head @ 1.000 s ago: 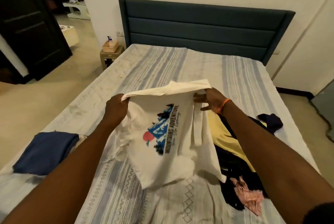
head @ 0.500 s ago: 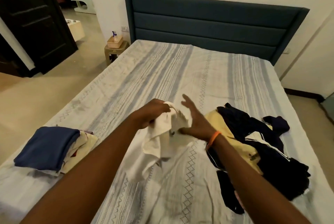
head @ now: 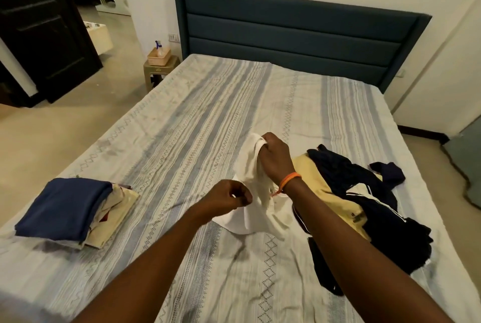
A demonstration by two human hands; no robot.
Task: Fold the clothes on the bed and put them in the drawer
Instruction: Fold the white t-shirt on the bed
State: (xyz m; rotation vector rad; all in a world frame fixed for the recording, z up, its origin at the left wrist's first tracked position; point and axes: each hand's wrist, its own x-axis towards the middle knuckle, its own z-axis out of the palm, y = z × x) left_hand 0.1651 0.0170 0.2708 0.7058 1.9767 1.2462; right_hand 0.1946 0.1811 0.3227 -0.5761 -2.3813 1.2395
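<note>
Shirt status: we have the white T-shirt (head: 256,200) bunched up mid-bed, partly lifted off the striped sheet (head: 203,119). Our right hand (head: 274,159) grips the top of the bundle, fingers curled round the fabric at its upper edge; orange band (head: 290,179) on that wrist. Our left hand (head: 229,199) is just beside the shirt's lower left side, fingers curled in. We cannot tell whether it actually pinches cloth or just sits against it. The shirt's bottom part rests on the sheet, hem spread toward us.

Unfolded pile (head: 361,208) lies right of the shirt, touching it under our right forearm: a yellow garment (head: 328,192) with dark navy clothes (head: 390,231) over and around it.

Folded stack (head: 75,210) sits near the bed's left edge, well apart from the shirt: a navy piece on top, beige pieces under it and poking out to the right.

Dark teal headboard (head: 294,33) at the far end. Small stool (head: 158,70) beside the bed's far left corner carries a basket (head: 159,57) with a spray bottle in it. Dark door (head: 44,23) stands open at far left.
</note>
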